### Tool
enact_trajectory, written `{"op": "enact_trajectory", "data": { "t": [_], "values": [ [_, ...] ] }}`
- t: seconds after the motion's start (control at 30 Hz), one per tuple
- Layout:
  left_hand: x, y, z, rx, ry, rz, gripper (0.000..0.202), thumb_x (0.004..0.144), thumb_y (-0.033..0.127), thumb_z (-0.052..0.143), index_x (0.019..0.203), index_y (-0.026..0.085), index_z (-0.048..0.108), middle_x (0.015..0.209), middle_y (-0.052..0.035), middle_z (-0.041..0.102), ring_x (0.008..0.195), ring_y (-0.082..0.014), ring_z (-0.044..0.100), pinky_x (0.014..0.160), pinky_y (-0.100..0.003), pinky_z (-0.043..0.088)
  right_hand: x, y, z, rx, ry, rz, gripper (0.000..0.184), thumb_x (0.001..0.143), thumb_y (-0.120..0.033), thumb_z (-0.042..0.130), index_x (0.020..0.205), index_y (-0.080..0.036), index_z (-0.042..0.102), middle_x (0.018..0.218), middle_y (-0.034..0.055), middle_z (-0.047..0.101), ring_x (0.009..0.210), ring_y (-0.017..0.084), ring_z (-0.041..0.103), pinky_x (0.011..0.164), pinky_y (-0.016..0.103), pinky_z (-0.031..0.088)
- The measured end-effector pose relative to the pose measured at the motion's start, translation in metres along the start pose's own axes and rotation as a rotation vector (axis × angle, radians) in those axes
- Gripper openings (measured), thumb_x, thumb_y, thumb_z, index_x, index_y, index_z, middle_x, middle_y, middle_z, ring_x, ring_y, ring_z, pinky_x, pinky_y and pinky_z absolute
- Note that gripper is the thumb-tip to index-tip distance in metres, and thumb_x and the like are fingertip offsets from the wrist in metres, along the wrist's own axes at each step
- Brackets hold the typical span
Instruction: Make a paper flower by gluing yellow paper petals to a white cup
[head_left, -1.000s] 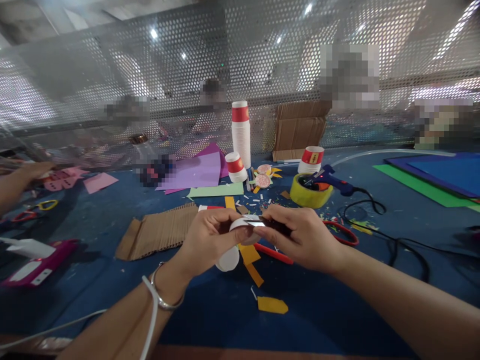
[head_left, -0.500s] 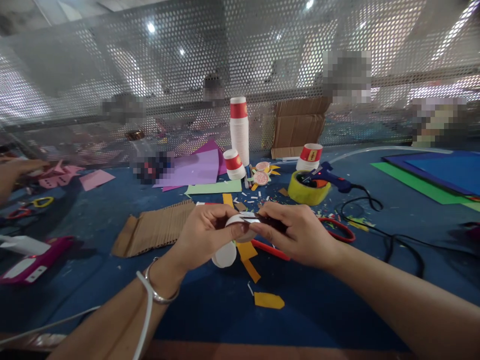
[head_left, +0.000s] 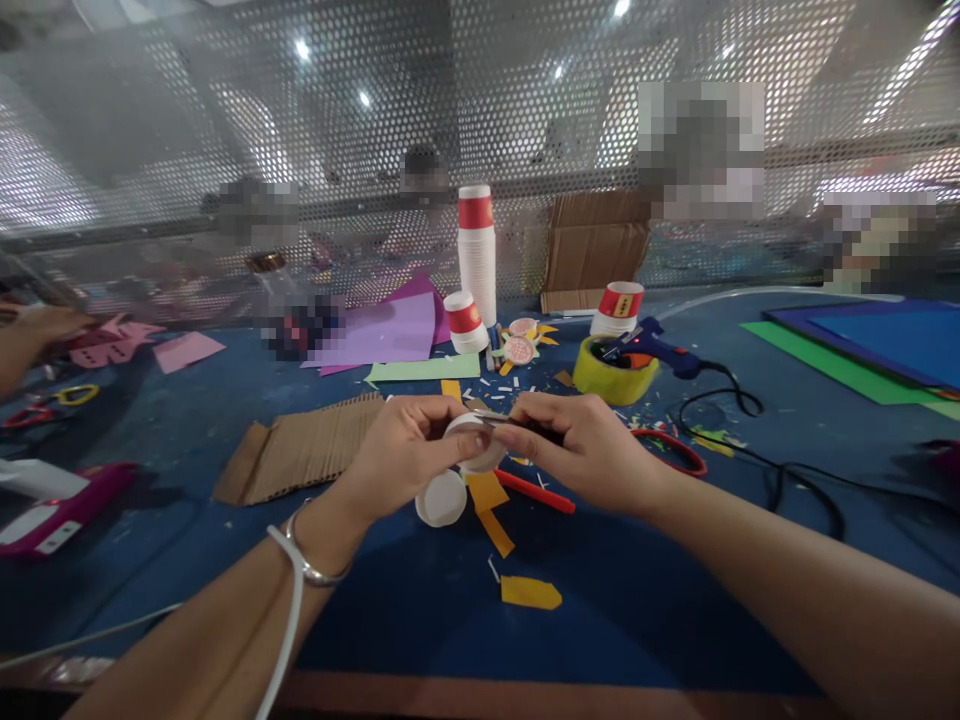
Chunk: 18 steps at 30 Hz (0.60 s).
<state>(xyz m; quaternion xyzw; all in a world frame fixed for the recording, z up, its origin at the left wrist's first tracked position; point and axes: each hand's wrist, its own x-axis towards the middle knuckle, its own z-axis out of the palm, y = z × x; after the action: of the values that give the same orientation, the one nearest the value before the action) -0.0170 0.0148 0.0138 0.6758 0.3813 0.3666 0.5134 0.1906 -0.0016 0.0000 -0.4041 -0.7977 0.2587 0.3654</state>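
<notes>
Head view: left hand (head_left: 409, 450) pinches white round piece (head_left: 480, 458) above blue table (head_left: 637, 610), back from near edge; right hand (head_left: 592, 455) grips slim metal blade (head_left: 493, 418) at its rim. Orange scrap (head_left: 531, 592) lies closer to that edge; red-and-white cup stack (head_left: 477, 255) stands toward far edge.

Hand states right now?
Left hand: closed, holding a round white piece.
Right hand: closed, holding a bladed tool, its handle mostly hidden.

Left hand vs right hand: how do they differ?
The left hand pinches a white round piece; the right hand holds a thin blade. The left wears a silver bangle; the right wears none. Both hands sit close together.
</notes>
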Motion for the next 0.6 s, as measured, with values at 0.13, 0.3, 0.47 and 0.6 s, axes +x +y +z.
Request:
{"op": "enact_trajectory", "data": {
  "t": [0.13,0.3,0.47,0.6],
  "values": [
    [0.0007,-0.0019,0.0008,-0.024,-0.015,0.013,0.014,0.074,0.025,0.076,0.07,0.016,0.067,0.061,0.0033,0.059,0.056,-0.0075,0.048,0.049,-0.019,0.038,0.0016,0.0016,0.0001,0.05,-0.031,0.024,0.037,0.096,-0.046,0.051,0.069,-0.02,0.052,0.063,-0.0038,0.042,0.058,0.011,0.036,0.052,0.027,0.029],
    [-0.0002,-0.0009,0.0027,0.043,0.019,0.054,0.013,0.075,0.023,0.075,0.067,0.016,0.066,0.06,0.0043,0.057,0.053,-0.0071,0.045,0.049,-0.019,0.036,0.0024,0.0039,0.0015,0.06,-0.046,0.034,0.036,0.096,-0.045,0.051,0.069,-0.02,0.052,0.063,-0.0041,0.041,0.058,0.011,0.035,0.052,0.027,0.029],
    [-0.0026,0.0,0.0047,0.054,0.04,0.07,0.014,0.075,0.023,0.074,0.066,0.016,0.065,0.06,0.0039,0.057,0.054,-0.0073,0.045,0.048,-0.019,0.035,0.0018,0.005,0.0045,0.031,-0.013,0.016,0.036,0.096,-0.046,0.05,0.07,-0.02,0.051,0.063,-0.0038,0.042,0.059,0.011,0.037,0.054,0.028,0.03],
    [-0.0014,-0.001,0.0044,0.027,0.041,0.056,0.015,0.073,0.025,0.076,0.068,0.016,0.066,0.061,0.0032,0.057,0.056,-0.008,0.046,0.049,-0.02,0.035,0.0014,0.0051,0.0063,0.032,0.005,0.01,0.037,0.096,-0.046,0.049,0.069,-0.02,0.049,0.063,-0.0039,0.04,0.06,0.011,0.036,0.055,0.028,0.03]
  ]
}}
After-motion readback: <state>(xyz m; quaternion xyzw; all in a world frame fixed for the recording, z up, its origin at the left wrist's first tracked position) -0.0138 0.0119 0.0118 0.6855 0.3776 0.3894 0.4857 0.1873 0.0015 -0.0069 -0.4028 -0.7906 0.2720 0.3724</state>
